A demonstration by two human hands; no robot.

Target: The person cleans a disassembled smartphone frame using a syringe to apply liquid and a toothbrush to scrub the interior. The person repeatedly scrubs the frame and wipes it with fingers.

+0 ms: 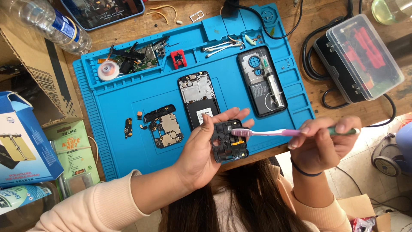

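left hand [201, 148] holding black phone part [228, 140], right hand [319, 144] gripping toothbrush [274, 132]

Blue box [19, 137] and green packet [71, 148] at left; dark tablet screen [103, 10] top; blue-labelled bottle [47, 25].

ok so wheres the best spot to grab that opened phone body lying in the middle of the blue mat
Grip the opened phone body by its two long side edges, coming straight down from above. It lies flat on the blue mat with its boards exposed upward, so the narrow sides look like the only safe hold.
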